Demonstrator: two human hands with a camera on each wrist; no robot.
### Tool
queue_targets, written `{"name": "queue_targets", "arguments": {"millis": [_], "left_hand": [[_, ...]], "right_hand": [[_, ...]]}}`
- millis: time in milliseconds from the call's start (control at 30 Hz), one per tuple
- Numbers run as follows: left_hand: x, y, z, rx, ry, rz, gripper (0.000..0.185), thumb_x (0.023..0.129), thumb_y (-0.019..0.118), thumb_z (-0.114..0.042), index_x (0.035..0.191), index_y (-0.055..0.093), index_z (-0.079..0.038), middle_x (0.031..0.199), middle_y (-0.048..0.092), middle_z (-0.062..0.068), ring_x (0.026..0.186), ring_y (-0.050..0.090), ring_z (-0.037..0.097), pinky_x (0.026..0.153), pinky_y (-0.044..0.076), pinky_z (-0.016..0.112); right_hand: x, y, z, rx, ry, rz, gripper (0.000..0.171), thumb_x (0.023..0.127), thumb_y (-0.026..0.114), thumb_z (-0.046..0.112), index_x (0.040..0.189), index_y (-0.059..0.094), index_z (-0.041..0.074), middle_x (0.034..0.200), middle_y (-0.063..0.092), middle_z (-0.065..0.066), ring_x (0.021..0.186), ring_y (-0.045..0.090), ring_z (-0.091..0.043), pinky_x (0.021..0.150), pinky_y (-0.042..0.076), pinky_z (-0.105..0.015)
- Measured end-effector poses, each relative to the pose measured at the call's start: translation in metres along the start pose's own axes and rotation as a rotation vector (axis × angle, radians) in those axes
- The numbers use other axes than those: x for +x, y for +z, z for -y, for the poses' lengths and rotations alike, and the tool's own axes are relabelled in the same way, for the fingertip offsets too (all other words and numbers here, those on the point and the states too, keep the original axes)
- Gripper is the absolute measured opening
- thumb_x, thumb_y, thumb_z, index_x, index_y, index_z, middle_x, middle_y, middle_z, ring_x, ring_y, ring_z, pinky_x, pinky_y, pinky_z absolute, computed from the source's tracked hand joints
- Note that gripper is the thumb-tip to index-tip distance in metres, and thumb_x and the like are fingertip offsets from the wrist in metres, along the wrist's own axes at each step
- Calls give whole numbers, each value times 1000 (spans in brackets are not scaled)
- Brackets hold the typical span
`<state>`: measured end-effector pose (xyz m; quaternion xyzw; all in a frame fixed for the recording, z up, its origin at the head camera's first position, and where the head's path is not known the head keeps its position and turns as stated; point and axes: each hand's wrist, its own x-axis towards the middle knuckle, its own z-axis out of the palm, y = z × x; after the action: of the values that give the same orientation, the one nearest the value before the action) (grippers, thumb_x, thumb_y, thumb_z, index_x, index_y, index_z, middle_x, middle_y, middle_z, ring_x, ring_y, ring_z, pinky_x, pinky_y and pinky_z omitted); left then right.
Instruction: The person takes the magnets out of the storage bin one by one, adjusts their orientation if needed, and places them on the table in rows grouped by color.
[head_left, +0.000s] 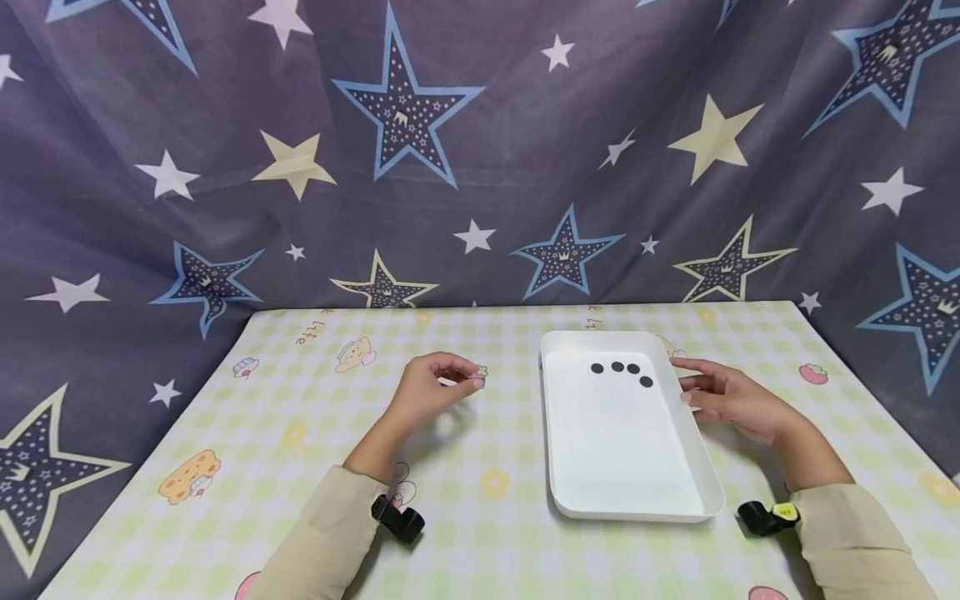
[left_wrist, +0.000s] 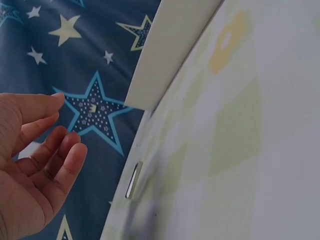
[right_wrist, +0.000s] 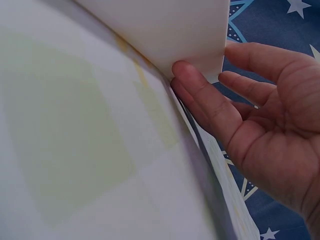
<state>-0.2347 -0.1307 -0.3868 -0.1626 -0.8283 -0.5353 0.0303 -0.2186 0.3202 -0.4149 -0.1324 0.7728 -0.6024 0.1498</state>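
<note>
A white rectangular tray (head_left: 622, 454) lies on the checkered cloth in the head view. Several black discs (head_left: 617, 367) sit near its far end. My right hand (head_left: 731, 402) is at the tray's right side, its fingertips (right_wrist: 187, 72) against the outer wall (right_wrist: 175, 30) in the right wrist view. To the tray's left, my left hand (head_left: 435, 385) hovers over the cloth with thumb and fingers loosely bent. In the left wrist view its fingertips (left_wrist: 76, 152) stand apart with nothing between them. A small pale shape with a dark outline (left_wrist: 133, 180) shows on the cloth near them.
The table is covered by a green-and-white checkered cloth (head_left: 300, 517) with printed cartoon figures and flowers. Behind it hangs a dark curtain (head_left: 480, 158) with stars. Small black devices sit at the left wrist (head_left: 397, 518) and right wrist (head_left: 765, 518).
</note>
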Motion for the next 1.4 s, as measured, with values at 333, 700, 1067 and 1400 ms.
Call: {"name": "queue_targets", "arguments": {"millis": [333, 700, 1067, 1400], "left_hand": [[1, 7, -14, 10, 5, 10, 14, 83, 78, -11, 95, 75, -6, 84, 71, 1, 79, 65, 16, 64, 51, 29], [7, 22, -26, -40, 46, 78, 19, 80, 78, -7, 99, 75, -4, 97, 71, 14, 84, 67, 16, 78, 55, 32], [16, 37, -37, -22, 133, 118, 20, 79, 79, -5, 99, 75, -5, 98, 71, 6, 84, 68, 16, 67, 55, 29], [29, 49, -48, -15, 136, 164, 21, 80, 78, -5, 100, 74, 0, 98, 72, 13, 84, 68, 18, 73, 56, 26]], "right_hand": [[-1, 0, 0, 6, -15, 11, 59, 98, 57, 7, 150, 29, -1, 126, 50, -17, 103, 61, -10, 82, 55, -32], [0, 0, 0, 4, -5, 8, 61, 99, 57, 8, 150, 26, -3, 129, 48, -24, 104, 61, -10, 82, 55, -33], [0, 0, -2, -5, -4, 0, 61, 98, 58, 8, 150, 27, -4, 128, 48, -22, 103, 61, -10, 82, 56, -34], [1, 0, -1, -1, -17, 11, 61, 99, 57, 8, 150, 27, -4, 129, 47, -26, 104, 61, -10, 83, 55, -34]]}}
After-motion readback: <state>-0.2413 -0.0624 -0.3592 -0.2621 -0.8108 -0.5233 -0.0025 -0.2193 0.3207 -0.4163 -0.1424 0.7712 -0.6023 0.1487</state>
